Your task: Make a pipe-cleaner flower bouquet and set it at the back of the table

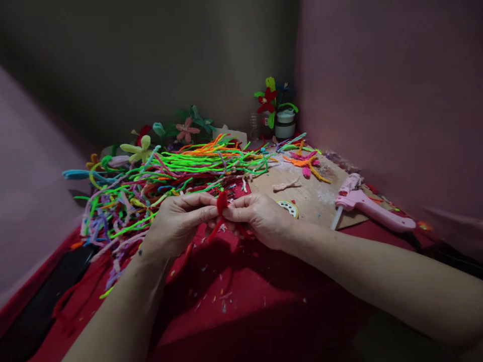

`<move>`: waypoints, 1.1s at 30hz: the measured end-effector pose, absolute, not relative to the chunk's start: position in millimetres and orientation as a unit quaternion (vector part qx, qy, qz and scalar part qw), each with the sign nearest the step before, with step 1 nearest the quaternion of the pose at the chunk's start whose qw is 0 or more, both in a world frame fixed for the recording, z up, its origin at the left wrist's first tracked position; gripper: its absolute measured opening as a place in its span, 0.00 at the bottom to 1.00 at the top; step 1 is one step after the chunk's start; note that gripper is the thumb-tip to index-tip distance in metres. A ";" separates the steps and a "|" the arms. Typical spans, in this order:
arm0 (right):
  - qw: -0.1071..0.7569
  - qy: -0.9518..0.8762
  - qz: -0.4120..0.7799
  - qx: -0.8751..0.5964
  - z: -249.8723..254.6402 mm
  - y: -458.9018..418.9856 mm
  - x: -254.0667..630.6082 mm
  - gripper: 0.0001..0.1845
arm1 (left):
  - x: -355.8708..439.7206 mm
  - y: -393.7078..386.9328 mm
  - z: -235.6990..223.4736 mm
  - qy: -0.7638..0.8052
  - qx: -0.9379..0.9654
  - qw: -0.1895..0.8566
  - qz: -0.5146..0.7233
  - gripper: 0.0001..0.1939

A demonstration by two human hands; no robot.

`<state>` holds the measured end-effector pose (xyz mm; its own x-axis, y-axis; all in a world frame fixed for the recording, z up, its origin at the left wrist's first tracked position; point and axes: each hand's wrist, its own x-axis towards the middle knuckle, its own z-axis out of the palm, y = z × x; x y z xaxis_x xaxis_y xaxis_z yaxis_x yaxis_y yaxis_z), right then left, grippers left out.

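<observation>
Between my two hands, near the middle of the view, is a red pipe cleaner (pixel 222 201) bent into a petal-like loop, with loose red ends hanging below it. My left hand (pixel 184 216) pinches it from the left with thumb and index finger. From the right, my right hand (pixel 256 213) pinches the same piece, its thumb at the loop's base. The lower fingers of both hands are partly hidden. Just behind my hands lies a large heap of pipe cleaners (pixel 181 163) in green, orange, purple, pink and other colours.
A pink glue gun (pixel 377 208) rests on a cardboard sheet (pixel 313 196) at the right. Near it are a round yellow-rimmed disc (pixel 289 207) and an orange-and-pink pipe-cleaner flower (pixel 307 161). Finished flowers stand around a pale jar (pixel 285 123). Scraps litter the red cloth (pixel 241 301).
</observation>
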<state>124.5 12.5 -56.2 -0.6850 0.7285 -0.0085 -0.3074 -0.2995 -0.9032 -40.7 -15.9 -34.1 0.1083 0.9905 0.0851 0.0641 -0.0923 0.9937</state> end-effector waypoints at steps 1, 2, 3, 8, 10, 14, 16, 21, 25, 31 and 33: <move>0.331 -0.489 0.779 -0.211 -56.4 12.6 124.5 0.20 | -40.6 -16.2 -33.8 0.467 0.563 0.489 0.476 0.04; 0.329 -0.487 0.782 -0.207 -56.4 12.6 124.6 0.20 | -40.7 -16.4 -33.5 0.466 0.562 0.492 0.474 0.04; 0.327 -0.484 0.785 -0.205 -56.3 12.5 124.6 0.20 | -41.1 -16.6 -33.4 0.463 0.564 0.494 0.473 0.04; 0.311 -0.470 0.803 -0.193 -54.6 10.1 124.9 0.21 | -43.8 -17.8 -32.6 0.450 0.572 0.499 0.471 0.06; 0.307 -0.468 0.807 -0.189 -54.7 9.1 124.7 0.20 | -44.3 -18.5 -31.9 0.452 0.568 0.505 0.466 0.06; 0.320 -0.475 0.800 -0.178 -57.3 8.2 123.6 0.21 | -44.1 -19.6 -30.7 0.448 0.574 0.510 0.459 0.05; 0.329 -0.487 0.788 -0.181 -58.2 7.8 123.4 0.21 | -43.6 -20.0 -30.3 0.447 0.581 0.502 0.459 0.04; 0.348 -0.521 0.756 -0.189 -56.3 6.3 124.9 0.22 | -41.1 -21.3 -30.0 0.447 0.584 0.490 0.467 0.04; 0.363 -0.541 0.736 -0.187 -54.1 5.1 125.6 0.20 | -38.3 -21.4 -31.9 0.443 0.566 0.504 0.479 0.04; 0.409 -0.559 0.691 -0.209 -54.6 5.0 126.1 0.14 | -35.5 -22.3 -33.8 0.441 0.544 0.505 0.504 0.05; 0.416 -0.565 0.677 -0.222 -54.6 4.7 127.0 0.12 | -35.1 -23.0 -32.6 0.437 0.534 0.512 0.511 0.06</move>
<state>127.0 4.7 -54.6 -0.5559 0.8137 0.1697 -0.3123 -0.0153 -0.9499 -35.1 -23.0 -32.6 0.0951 0.9905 0.0990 -0.0563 -0.0939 0.9940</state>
